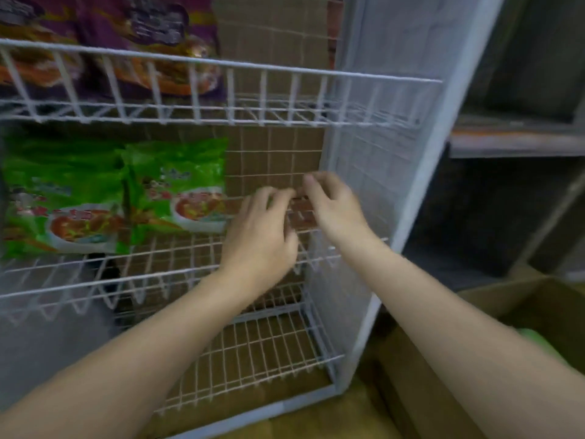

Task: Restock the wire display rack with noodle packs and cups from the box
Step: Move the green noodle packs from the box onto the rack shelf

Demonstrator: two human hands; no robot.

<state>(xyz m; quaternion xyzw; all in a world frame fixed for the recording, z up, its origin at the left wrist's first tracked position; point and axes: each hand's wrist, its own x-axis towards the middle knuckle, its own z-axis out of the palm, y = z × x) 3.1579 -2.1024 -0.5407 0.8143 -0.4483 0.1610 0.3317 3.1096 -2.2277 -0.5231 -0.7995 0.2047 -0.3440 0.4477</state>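
The white wire rack (221,120) fills the view. Purple noodle packs (148,42) stand on its upper shelf. Two green noodle packs (177,185) lean upright on the left of the middle shelf. My left hand (259,236) and my right hand (332,204) reach into the bare right part of that middle shelf, close together, just right of the green packs. Their fingers are bent and loosely apart near the back wire grid, and I see no pack in either hand. The view is blurred. The cardboard box (512,299) sits at lower right with something green (538,340) inside.
The rack's right side panel (408,153) stands just right of my right hand. The lowest wire shelf (262,353) holds nothing. Brown cardboard (272,33) backs the rack. Dark shelving (519,144) is to the right.
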